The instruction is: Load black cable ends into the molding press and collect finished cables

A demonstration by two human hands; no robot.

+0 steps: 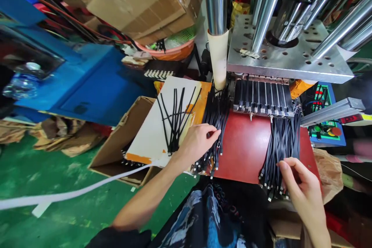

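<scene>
My left hand (197,139) is over the left bundle of flat black cables (216,108), thumb and index finger pinched together at its edge. Whatever is between those fingertips is too small to make out. On the right, the thumb and fingertips of my right hand (303,186) meet over the other bundle of black cables (283,135), and I cannot tell if a single cable is pinched there. Small pale connectors show at the cables' lower ends. Between the bundles, several black cables lie side by side in the metal fixture (263,97) of a press.
Steel columns and a thick press plate (290,62) stand above the fixture. A white board (148,124) with spread black cables lies left, over a cardboard box (122,131). A control box with buttons (327,124) is at right. A red work surface (244,143) lies in front.
</scene>
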